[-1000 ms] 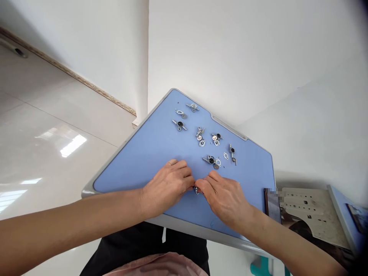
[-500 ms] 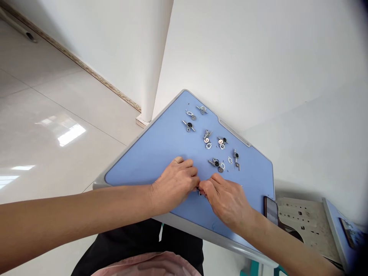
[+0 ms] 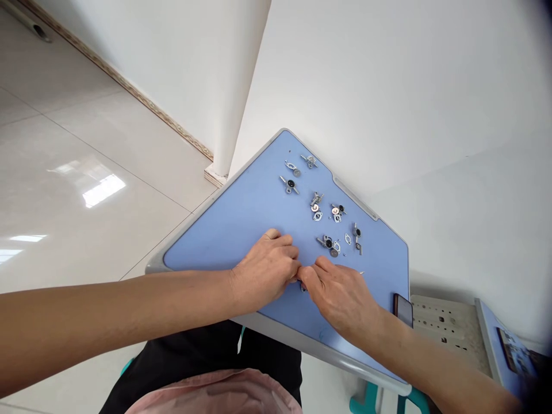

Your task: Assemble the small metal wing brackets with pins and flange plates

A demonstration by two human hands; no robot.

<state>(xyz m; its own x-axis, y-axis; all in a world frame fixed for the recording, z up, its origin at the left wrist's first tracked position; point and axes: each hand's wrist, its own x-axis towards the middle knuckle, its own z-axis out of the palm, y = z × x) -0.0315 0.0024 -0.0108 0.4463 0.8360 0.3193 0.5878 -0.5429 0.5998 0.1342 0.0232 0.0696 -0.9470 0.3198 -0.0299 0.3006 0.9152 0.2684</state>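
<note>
My left hand [image 3: 271, 269] and my right hand [image 3: 335, 290] meet fingertip to fingertip low over the blue tabletop [image 3: 233, 236]. Both are closed around a small metal part [image 3: 303, 286], of which only a bit of a ring or loop shows beneath the fingers; its kind is hidden. Just beyond my right hand lies a metal fitting with a black round centre [image 3: 328, 244], with a round disc [image 3: 334, 253] and a flat oval plate [image 3: 337, 246] beside it. A loose oval plate [image 3: 347, 238] and another black-centred fitting [image 3: 357, 232] lie further right.
Several more metal fittings [image 3: 290, 184] and plates [image 3: 318, 216] are spread over the far half of the table. A phone [image 3: 403, 310] rests at the right edge, near a perforated metal panel [image 3: 448, 328]. White walls [image 3: 366, 86] stand behind the table.
The view has shifted slightly, so the table sits a little differently. My hands stay together, fingers pinched on the small part; the loose fittings keep their places.
</note>
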